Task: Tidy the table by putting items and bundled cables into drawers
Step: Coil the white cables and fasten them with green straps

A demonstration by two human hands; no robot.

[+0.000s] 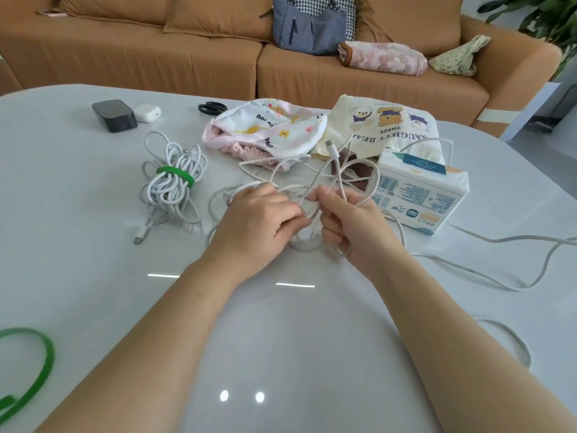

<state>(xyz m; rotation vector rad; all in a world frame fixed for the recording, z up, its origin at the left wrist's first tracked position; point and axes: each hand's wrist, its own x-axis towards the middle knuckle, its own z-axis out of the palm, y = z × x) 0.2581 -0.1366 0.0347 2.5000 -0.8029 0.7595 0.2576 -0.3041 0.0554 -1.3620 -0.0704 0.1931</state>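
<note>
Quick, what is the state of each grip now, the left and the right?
Left grip: closed, pinching the loose tangled white cable.
Right grip: closed around loops of the same cable.

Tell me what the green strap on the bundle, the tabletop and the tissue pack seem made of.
The green strap looks like matte fabric or hook-and-loop tape, a flat band. The tabletop is hard and glossy, perhaps stone or glass: it mirrors lights. The tissue pack seems thin printed plastic film, shiny, creased.

White table [78,245] bears bundled cable [171,185], scissors [211,107], tissue pack [421,195].
</note>
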